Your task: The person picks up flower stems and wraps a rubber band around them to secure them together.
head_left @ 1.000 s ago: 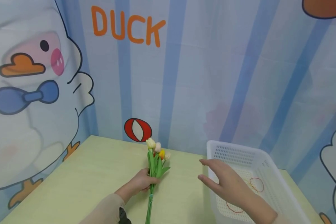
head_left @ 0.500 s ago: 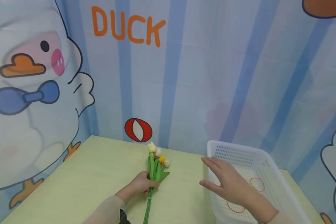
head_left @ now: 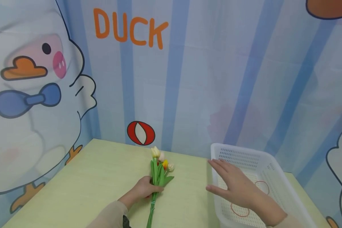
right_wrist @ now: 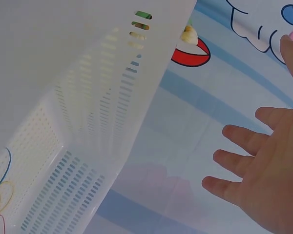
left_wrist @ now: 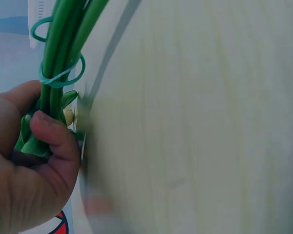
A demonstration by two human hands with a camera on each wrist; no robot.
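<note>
A bunch of tulips (head_left: 159,169) with cream, pale pink and yellow-orange heads stands tilted over the table, heads toward the back wall. My left hand (head_left: 144,187) grips its green stems below the leaves, thumb across the front. In the left wrist view, curled fingers of the left hand (left_wrist: 36,161) wrap the stems (left_wrist: 63,44), and a teal rubber band (left_wrist: 61,73) loops round them beside the hand. My right hand (head_left: 236,183) hovers above the basket's left side, holding nothing. The right wrist view shows that hand (right_wrist: 268,170) with its fingers spread and straight.
A white perforated plastic basket (head_left: 288,186) stands on the table's right side. Inside lie a few rubber bands, among them a red one (head_left: 240,215) and a blue one (right_wrist: 9,168). The pale green table (head_left: 108,167) meets a duck-print curtain (head_left: 193,79) at the back.
My left hand has lowered the tulips slightly toward me. My right hand has shifted a little to the right, its fingers still straight.
</note>
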